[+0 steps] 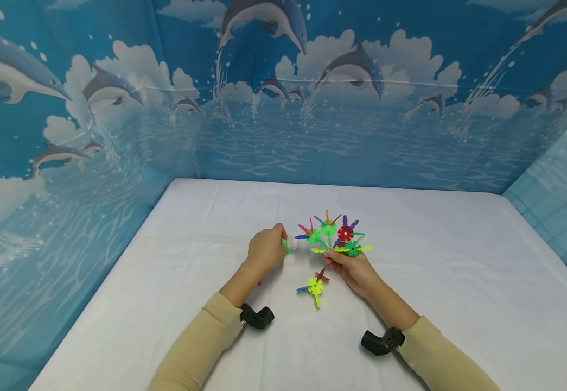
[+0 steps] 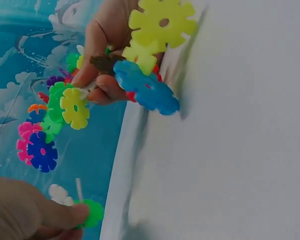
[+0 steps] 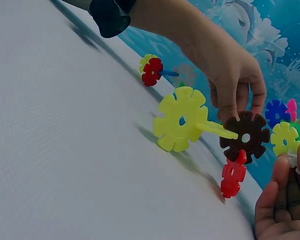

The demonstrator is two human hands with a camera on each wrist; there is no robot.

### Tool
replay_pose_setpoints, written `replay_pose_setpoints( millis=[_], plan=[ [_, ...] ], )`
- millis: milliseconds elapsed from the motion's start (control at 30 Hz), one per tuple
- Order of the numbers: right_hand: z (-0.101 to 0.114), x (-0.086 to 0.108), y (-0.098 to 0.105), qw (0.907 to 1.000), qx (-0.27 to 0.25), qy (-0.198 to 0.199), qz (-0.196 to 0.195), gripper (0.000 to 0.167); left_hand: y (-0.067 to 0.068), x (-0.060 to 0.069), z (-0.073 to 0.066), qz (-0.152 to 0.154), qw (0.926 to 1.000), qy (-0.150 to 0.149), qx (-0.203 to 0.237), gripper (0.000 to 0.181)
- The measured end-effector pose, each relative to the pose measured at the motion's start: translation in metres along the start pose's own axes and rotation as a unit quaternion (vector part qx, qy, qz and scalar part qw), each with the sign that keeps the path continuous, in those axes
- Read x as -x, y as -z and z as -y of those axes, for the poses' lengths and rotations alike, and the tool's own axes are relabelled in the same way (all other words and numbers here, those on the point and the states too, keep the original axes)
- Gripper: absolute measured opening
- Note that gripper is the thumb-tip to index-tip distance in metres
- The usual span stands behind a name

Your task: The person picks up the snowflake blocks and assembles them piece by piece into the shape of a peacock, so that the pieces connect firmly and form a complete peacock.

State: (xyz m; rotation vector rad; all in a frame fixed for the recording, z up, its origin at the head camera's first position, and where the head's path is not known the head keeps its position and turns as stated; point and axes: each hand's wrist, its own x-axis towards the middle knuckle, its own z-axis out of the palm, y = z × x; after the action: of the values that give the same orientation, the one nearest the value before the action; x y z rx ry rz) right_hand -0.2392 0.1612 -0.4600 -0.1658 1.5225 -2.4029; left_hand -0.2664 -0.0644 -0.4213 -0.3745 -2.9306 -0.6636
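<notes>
My left hand pinches a green notched flower disc, with white pieces fixed to it. To its right, my right hand grips a large cluster of interlocked flower discs by its lower part, a white piece between thumb and fingers. Green, red, purple, pink, blue and yellow discs fan out above that hand. The two clusters are apart, a small gap between them. On the cloth below stands a smaller joined piece with yellow, blue, brown and red discs, touched by neither hand.
Another joined piece with red, yellow and blue discs lies by my left forearm, which mostly hides it in the head view. White cloth covers the table. A dolphin-print curtain rises behind and at the left. Both wrists wear black cameras.
</notes>
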Motion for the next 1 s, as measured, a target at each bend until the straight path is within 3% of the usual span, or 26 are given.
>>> replay_pose_setpoints(
  millis=[100,200,300,400,433,467,633,667,733,767,800,900,1000],
  plan=[
    [0.001,0.000,0.002,0.9999,-0.015,0.005,0.005,0.026,0.001,0.003,-0.004,-0.049,0.9958,-0.005,0.077,0.030],
    [0.002,0.001,0.003,0.9991,-0.041,0.011,0.007,0.029,0.001,0.005,-0.009,-0.067,0.9803,0.028,0.184,0.041],
    [0.003,0.001,0.003,0.9979,-0.064,0.014,0.003,0.029,-0.002,0.007,-0.013,-0.056,0.9533,0.078,0.286,0.045],
    [0.004,0.001,0.003,0.9971,-0.076,0.011,-0.007,0.028,-0.007,0.009,-0.017,-0.035,0.9136,0.111,0.390,0.042],
    [0.004,0.002,0.002,0.9969,-0.077,0.010,-0.011,0.027,-0.009,0.009,-0.019,-0.029,0.8945,0.120,0.430,0.042],
    [0.004,0.002,0.002,0.9967,-0.079,0.010,-0.014,0.027,-0.011,0.009,-0.020,-0.023,0.8703,0.131,0.474,0.041],
    [0.003,0.002,0.001,0.9970,-0.076,0.011,-0.006,0.028,-0.020,0.010,-0.029,-0.013,0.7227,0.195,0.663,0.040],
    [0.003,0.002,0.001,0.9972,-0.073,0.012,-0.003,0.027,-0.022,0.010,-0.030,-0.011,0.7018,0.202,0.683,0.041],
    [0.002,0.002,0.001,0.9976,-0.068,0.013,0.000,0.026,-0.026,0.011,-0.032,-0.006,0.6759,0.208,0.707,0.044],
    [0.002,0.002,0.001,0.9977,-0.066,0.013,0.002,0.026,-0.027,0.011,-0.033,-0.003,0.6666,0.209,0.716,0.044],
    [0.002,0.002,0.002,0.9978,-0.065,0.014,0.003,0.026,-0.029,0.011,-0.033,0.000,0.6628,0.207,0.720,0.044],
    [0.002,0.002,0.002,0.9977,-0.064,0.018,0.008,0.026,-0.031,0.012,-0.034,0.006,0.6639,0.199,0.721,0.039],
    [0.001,0.001,0.002,0.9977,-0.061,0.025,0.013,0.025,-0.032,0.013,-0.035,0.009,0.6724,0.187,0.716,0.030]
  ],
)
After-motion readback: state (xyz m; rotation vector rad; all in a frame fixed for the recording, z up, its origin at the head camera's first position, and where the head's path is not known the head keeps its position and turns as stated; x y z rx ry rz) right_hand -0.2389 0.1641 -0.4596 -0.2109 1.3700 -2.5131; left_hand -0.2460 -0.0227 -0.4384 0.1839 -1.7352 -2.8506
